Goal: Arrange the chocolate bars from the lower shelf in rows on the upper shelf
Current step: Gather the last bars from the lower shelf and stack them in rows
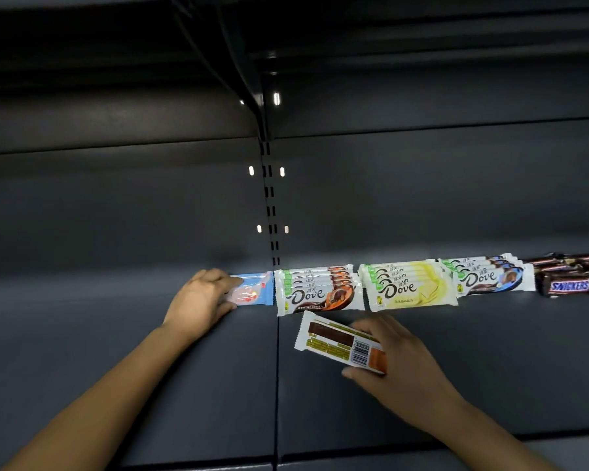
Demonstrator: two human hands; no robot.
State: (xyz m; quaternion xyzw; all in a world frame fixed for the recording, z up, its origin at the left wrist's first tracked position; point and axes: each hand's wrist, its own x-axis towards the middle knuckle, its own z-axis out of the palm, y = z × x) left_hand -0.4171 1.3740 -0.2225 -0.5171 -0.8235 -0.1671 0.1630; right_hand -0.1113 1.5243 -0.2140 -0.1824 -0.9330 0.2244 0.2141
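Chocolate bar (334, 338), white-wrapped, barcode side up, is pinched by the right hand (398, 362) while the left hand (201, 300) grips a blue-wrapped bar (254, 289).

Dark grey metal shelf (116, 351), in two panels butted at a seam (278, 368) running front to back, closed behind by a back wall (116, 215) of the same grey, with a slotted upright (271, 212) above the seam. Along the rear, left to right in one line: blue bar (257, 287) lying flat just left of the seam; orange Dove row (317, 294) just right of it, bars overlapping front to back; yellow Dove row (408, 290) beside that, narrow gap between; blue Dove row (490, 278) next, set slightly farther back; Snickers (570, 285) at the far right, loosely piled, partly cut off by the frame edge.
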